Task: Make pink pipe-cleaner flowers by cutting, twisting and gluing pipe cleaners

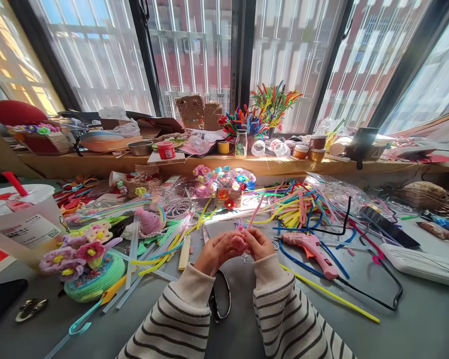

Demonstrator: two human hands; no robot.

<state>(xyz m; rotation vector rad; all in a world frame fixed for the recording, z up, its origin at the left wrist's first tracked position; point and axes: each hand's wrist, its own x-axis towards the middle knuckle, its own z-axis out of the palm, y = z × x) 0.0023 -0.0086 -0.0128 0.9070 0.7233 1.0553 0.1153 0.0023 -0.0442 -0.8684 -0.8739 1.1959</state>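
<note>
A small pink fuzzy piece (pixel 239 243) is pinched between both hands over the middle of the grey table. My left hand (pixel 216 251) closes on it from the left, thumb and fingers together. From the other side my right hand (pixel 260 243) grips the same piece, and a pink stem (pixel 256 211) rises above its fingers. Scissors (pixel 224 296) lie partly under my left wrist, blades pointing away. A cream-coloured stick (pixel 184 253) rests left of my left hand. To the right lies a pink glue gun (pixel 313 252).
Fuzzy flowers (pixel 90 252) on a green base and a drink cup (pixel 26 219) stand left. Loose coloured stems (pixel 303 204), a phone (pixel 389 227) and a white device (pixel 422 264) lie right. A cluttered wooden ledge (pixel 194 165) runs behind.
</note>
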